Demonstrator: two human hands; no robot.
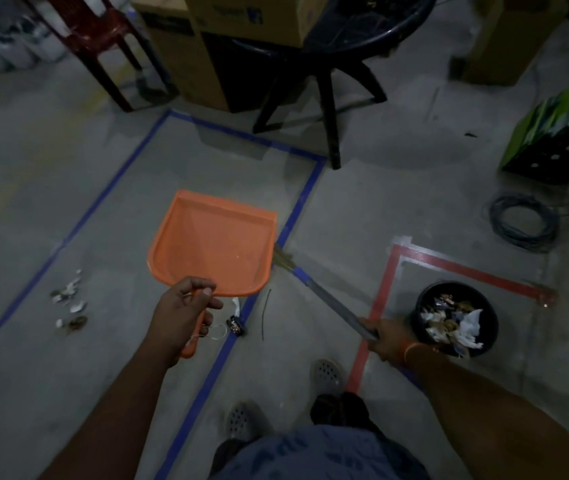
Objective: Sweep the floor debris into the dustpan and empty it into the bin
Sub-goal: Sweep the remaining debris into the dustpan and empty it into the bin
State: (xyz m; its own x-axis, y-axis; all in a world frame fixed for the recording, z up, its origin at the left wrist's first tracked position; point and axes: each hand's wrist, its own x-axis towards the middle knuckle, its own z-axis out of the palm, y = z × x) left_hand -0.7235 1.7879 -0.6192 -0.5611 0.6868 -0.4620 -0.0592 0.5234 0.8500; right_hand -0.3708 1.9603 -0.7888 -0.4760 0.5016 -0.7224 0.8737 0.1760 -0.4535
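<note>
Left hand [186, 306] reaches forward, fingers curled round the handle of the orange dustpan [213, 240] held above the floor, right hand [385, 337] fist-grips the broom [328, 299] beside the bin [454, 320], debris [68, 299] inside the blue tape [103, 194].

Dim grey concrete floor [68, 168], blue tape outline [130, 157], black stool [331, 81], cardboard boxes [248, 19], coiled cable [522, 223]

Legible text: none. A blue printed mark is borne by the cardboard box [255, 15] at top, too blurred to be read.
</note>
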